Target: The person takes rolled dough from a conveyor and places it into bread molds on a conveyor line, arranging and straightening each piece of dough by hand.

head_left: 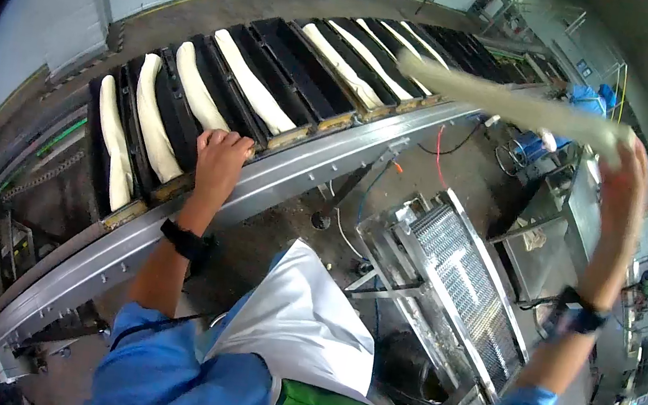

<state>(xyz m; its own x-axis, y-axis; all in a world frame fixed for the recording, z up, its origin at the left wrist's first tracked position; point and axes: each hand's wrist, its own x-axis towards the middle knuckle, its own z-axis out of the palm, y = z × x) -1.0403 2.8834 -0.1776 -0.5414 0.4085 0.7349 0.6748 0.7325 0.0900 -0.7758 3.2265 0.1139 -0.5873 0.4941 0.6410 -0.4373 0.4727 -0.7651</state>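
My right hand (625,165) is closed around one end of a long pale dough strip (517,104). That strip is stretched out to the left in the air, blurred by motion, with its far end above the row of pans. At the front edge of a black baking pan (244,129), my left hand (222,151) has its fingers curled over the rim, beside the near end of a dough strip (199,89). More dough strips (250,82) lie lengthwise in the neighbouring pans. One pan (300,72) shows its dark inside between filled ones.
The pans sit on a curved conveyor with a metal side rail (324,145). Below it on the right is a sloped metal mesh belt (464,280). A steel table (541,250) stands beyond. Hoses and a cable run under the rail. A white apron (299,309) hangs in front of me.
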